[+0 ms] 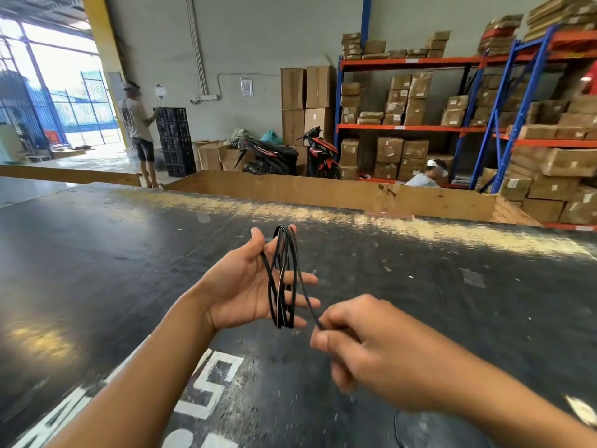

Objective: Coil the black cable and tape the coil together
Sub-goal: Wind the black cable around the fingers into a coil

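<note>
Both hands are raised above a dark, scuffed table (129, 270) whose near part carries large white printed letters and whose far edge is worn pale. The left hand (245, 286) is turned palm up with its fingers (308, 279) spread and pointing right, and several loops of the black cable (284, 276) are wound around them, running from the upper fingertips down past the lowest finger; the thumb stands up at the far side, just beside the top of the loops. From the coil one strand runs down and right into the right hand (371, 347), which lies near and to the right of the left, back of the hand up, with thumb and forefinger pressed together on that strand and the other fingers curled under. Beyond the table a long cardboard wall (290, 189) crosses the scene. Farther off, blue and orange racks (484, 124) at the right hold cardboard boxes, two motorbikes (290, 153) are parked by the grey wall, and a person (139, 130) stands by stacked black crates (174, 140) near the bright doorway at the far left.
</note>
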The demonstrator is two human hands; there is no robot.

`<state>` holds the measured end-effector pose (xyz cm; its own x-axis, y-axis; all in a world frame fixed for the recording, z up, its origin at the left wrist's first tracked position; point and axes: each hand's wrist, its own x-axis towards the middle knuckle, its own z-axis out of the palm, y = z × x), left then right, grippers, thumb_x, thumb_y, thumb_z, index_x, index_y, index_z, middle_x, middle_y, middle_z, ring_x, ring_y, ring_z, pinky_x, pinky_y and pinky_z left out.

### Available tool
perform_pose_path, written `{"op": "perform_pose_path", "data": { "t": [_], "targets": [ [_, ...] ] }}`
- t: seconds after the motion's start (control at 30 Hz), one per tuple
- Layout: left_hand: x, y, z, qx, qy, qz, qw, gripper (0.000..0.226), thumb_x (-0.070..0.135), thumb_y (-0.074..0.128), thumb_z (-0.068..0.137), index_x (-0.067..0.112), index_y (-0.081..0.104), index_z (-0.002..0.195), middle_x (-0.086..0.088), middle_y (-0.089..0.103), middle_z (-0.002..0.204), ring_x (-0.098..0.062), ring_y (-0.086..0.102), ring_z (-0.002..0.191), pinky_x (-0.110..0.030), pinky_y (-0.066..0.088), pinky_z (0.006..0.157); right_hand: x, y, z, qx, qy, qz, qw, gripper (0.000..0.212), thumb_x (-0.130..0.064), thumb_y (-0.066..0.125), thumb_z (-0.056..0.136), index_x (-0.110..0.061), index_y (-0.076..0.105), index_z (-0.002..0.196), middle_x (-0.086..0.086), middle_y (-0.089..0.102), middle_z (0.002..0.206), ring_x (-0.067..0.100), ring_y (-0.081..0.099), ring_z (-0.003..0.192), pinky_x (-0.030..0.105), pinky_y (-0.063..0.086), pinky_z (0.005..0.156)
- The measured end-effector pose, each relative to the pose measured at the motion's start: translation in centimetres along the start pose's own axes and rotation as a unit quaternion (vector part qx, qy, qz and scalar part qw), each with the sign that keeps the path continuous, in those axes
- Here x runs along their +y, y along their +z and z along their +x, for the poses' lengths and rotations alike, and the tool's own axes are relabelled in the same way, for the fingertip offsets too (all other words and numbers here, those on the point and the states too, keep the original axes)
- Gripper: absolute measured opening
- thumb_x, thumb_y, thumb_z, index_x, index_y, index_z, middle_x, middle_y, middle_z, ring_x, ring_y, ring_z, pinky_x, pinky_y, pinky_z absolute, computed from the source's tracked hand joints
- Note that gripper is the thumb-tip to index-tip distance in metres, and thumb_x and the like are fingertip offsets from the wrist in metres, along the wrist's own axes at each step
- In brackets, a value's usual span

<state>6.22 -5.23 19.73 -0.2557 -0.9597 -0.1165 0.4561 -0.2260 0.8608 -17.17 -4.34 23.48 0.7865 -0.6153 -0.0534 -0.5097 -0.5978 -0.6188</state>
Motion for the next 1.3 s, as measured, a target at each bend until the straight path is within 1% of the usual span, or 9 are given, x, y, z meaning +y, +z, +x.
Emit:
{"op": "perform_pose_path", "data": {
  "t": [0.07, 0.2, 0.37, 0.47, 0.63, 0.77, 0.87, 1.1, 1.3],
  "targets": [
    [0.2, 0.2, 0.2, -0.004, 0.003, 0.005, 1.000, 0.061, 0.069, 0.019, 0.092, 0.044, 0.054, 0.134, -0.034, 0.053, 0.139, -0.059, 0.052, 0.120, -0.074, 0.038, 0.093, 0.7, 1.7, -0.2, -0.019, 0.013, 0.052, 0.998, 0.028, -0.032, 0.049, 0.096, -0.011, 0.063, 0.086, 0.010, 0.077, 0.081, 0.022, 0.071, 0.071, 0.041, 0.054, 0.070],
    [0.4, 0.6, 0.7, -0.025, 0.004, -0.002, 1.000, 0.060, 0.069, 0.021, 0.091, 0.044, 0.052, 0.136, -0.033, 0.050, 0.142, -0.060, 0.049, 0.123, -0.073, 0.043, 0.089, 2.3, 4.9, -0.4, -0.032, 0.020, 0.124, 0.992, 0.021, -0.028, 0.048, 0.097, -0.020, 0.067, 0.093, 0.002, 0.078, 0.085, -0.004, 0.065, 0.067, 0.015, 0.044, 0.068],
    [0.9, 1.6, 0.8, -0.072, 0.017, -0.008, 0.997, 0.058, 0.069, 0.021, 0.091, 0.049, 0.048, 0.137, -0.034, 0.044, 0.147, -0.060, 0.050, 0.123, -0.072, 0.044, 0.091, 4.4, 9.0, -0.6, -0.048, -0.011, 0.148, 0.988, 0.018, -0.036, 0.046, 0.096, -0.034, 0.062, 0.091, -0.007, 0.074, 0.098, -0.006, 0.065, 0.091, 0.010, 0.044, 0.080],
    [1.1, 2.6, 0.5, -0.136, 0.019, -0.023, 0.990, 0.056, 0.069, 0.020, 0.091, 0.053, 0.041, 0.141, -0.033, 0.037, 0.150, -0.060, 0.041, 0.131, -0.071, 0.042, 0.095, 5.1, 10.2, -0.4, -0.054, -0.017, 0.142, 0.988, 0.024, -0.047, 0.041, 0.098, -0.036, 0.060, 0.090, -0.016, 0.066, 0.091, -0.009, 0.062, 0.098, 0.004, 0.038, 0.078],
    [0.8, 4.7, -0.5, -0.244, 0.011, -0.038, 0.969, 0.057, 0.071, 0.016, 0.092, 0.057, 0.024, 0.147, -0.030, 0.017, 0.158, -0.059, 0.022, 0.138, -0.070, 0.037, 0.101, 7.0, 10.8, 2.2, -0.094, -0.007, 0.076, 0.993, 0.021, -0.032, 0.044, 0.100, -0.032, 0.064, 0.094, -0.010, 0.066, 0.089, 0.007, 0.066, 0.103, 0.009, 0.040, 0.082],
    [0.1, 6.3, -2.0, -0.276, -0.006, 0.010, 0.961, 0.059, 0.072, 0.015, 0.090, 0.058, 0.021, 0.147, -0.026, 0.030, 0.157, -0.057, 0.025, 0.136, -0.064, 0.041, 0.100, 8.9, 6.7, 4.8, -0.028, -0.022, -0.018, 0.999, 0.028, -0.025, 0.043, 0.095, -0.024, 0.068, 0.107, -0.007, 0.073, 0.110, 0.010, 0.066, 0.105, 0.025, 0.050, 0.093],
    [-0.9, 6.6, -2.8, -0.258, -0.036, 0.048, 0.964, 0.059, 0.072, 0.017, 0.087, 0.060, 0.023, 0.145, -0.028, 0.026, 0.159, -0.059, 0.025, 0.136, -0.063, 0.041, 0.099, 9.1, 2.3, 6.8, -0.001, -0.045, -0.087, 0.995, 0.036, -0.023, 0.043, 0.088, -0.027, 0.064, 0.117, -0.004, 0.070, 0.119, 0.016, 0.065, 0.108, 0.037, 0.055, 0.089],
    [-2.9, 5.2, -2.9, -0.205, -0.091, 0.057, 0.973, 0.056, 0.072, 0.026, 0.087, 0.061, 0.030, 0.142, -0.025, 0.027, 0.159, -0.046, 0.049, 0.129, -0.062, 0.040, 0.100, 6.4, -6.6, 10.0, 0.080, -0.083, -0.262, 0.958, 0.017, -0.013, 0.048, 0.094, -0.024, 0.059, 0.088, -0.002, 0.065, 0.091, 0.019, 0.059, 0.085, 0.046, 0.052, 0.082],
    [-3.3, 4.4, -2.6, -0.160, -0.117, 0.063, 0.978, 0.053, 0.071, 0.028, 0.086, 0.062, 0.035, 0.139, -0.023, 0.036, 0.156, -0.050, 0.043, 0.129, -0.062, 0.042, 0.097, 2.8, -10.2, 10.1, 0.134, -0.095, -0.422, 0.891, 0.022, -0.013, 0.046, 0.094, -0.022, 0.061, 0.107, 0.000, 0.060, 0.104, 0.017, 0.052, 0.096, 0.047, 0.044, 0.097]
  ]
}}
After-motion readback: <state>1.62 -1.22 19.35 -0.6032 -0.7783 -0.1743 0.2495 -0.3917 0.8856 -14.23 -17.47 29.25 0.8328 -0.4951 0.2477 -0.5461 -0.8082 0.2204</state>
